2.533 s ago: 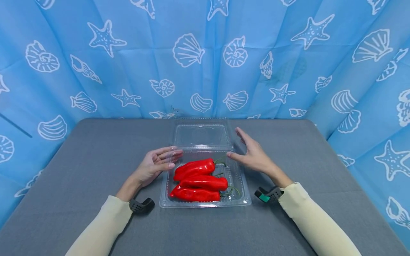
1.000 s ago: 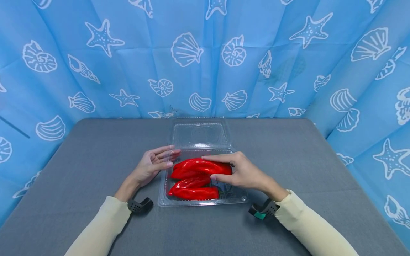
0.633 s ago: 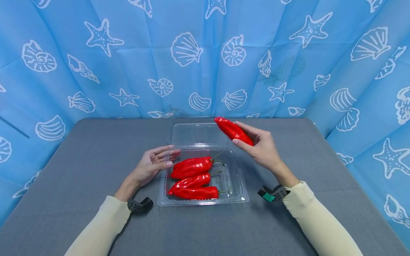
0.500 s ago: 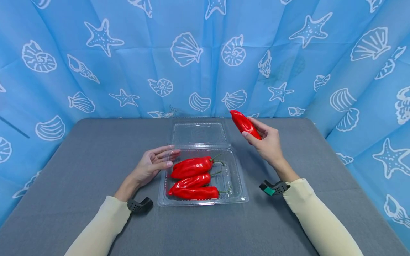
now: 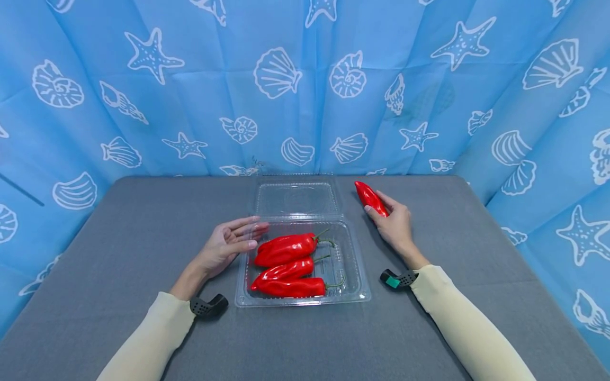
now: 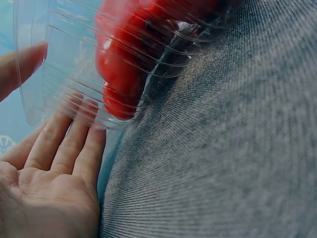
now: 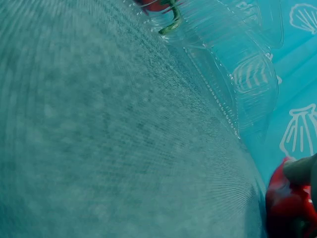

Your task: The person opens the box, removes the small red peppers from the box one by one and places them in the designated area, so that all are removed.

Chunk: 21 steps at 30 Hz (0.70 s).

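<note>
Red peppers (image 5: 289,287) with green stems (image 5: 335,285) lie in our clear plastic box (image 5: 343,299). Our left hand (image 5: 223,247), fingers out straight, is at its left side. Farther off, our right hand (image 5: 395,221) grips another red pepper (image 5: 369,198), outside the box, right of its open lid (image 5: 297,200). We see a blue curtain (image 5: 307,119) behind.

Bright blue fabric curtain (image 5: 310,116) hanging in soft vertical folds behind and to both sides, white line-drawn starfish (image 5: 153,56) and ribbed seashells (image 5: 277,73) printed across it, thin dark slanting line (image 5: 21,189) low at left, grey woven-cloth tabletop (image 5: 167,222) with rounded far corners.
</note>
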Motion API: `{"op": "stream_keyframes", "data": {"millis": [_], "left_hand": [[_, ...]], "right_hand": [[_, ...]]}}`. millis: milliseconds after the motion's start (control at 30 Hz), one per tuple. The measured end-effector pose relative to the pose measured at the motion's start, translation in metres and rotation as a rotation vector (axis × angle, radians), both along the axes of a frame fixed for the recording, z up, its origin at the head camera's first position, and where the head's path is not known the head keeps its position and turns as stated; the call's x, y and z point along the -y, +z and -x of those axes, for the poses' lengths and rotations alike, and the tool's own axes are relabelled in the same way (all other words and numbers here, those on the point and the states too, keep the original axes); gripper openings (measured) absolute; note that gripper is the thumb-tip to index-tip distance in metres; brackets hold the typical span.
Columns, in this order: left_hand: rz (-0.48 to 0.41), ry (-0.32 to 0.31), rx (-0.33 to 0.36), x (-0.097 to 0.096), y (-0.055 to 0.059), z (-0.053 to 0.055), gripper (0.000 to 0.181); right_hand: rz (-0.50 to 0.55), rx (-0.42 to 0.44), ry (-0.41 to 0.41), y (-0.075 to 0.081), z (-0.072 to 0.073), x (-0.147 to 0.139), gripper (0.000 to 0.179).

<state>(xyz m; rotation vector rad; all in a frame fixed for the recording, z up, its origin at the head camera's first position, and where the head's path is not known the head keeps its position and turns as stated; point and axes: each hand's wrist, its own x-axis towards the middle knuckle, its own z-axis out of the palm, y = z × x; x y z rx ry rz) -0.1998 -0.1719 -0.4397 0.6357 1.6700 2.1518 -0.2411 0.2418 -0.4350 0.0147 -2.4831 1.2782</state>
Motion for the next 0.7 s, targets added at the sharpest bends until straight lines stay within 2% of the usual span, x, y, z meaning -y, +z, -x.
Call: {"op": "stream_keyframes", "data": {"millis": [200,433,600,700], "left_hand": [[-0.012,0.001,0.008,0.0007,0.0015,0.0001,0.068],[-0.006,0.0,0.009,0.0008,0.0015,-0.0004,0.069],[0.002,0.0,0.005,0.0004,0.0009,-0.0002,0.068],[0.005,0.002,0.004,0.0,0.0011,-0.0003,0.068]], "right_hand": [[-0.017,0.001,-0.019,-0.006,0.0001,0.0013,0.053],[0.04,0.038,-0.015,-0.0056,-0.0006,0.0014,0.052],[0.075,-0.018,-0.031,-0.0079,-0.0007,0.0003,0.052],[0.057,-0.046,-0.037,-0.0082,-0.0007,0.0004,0.053]]}}
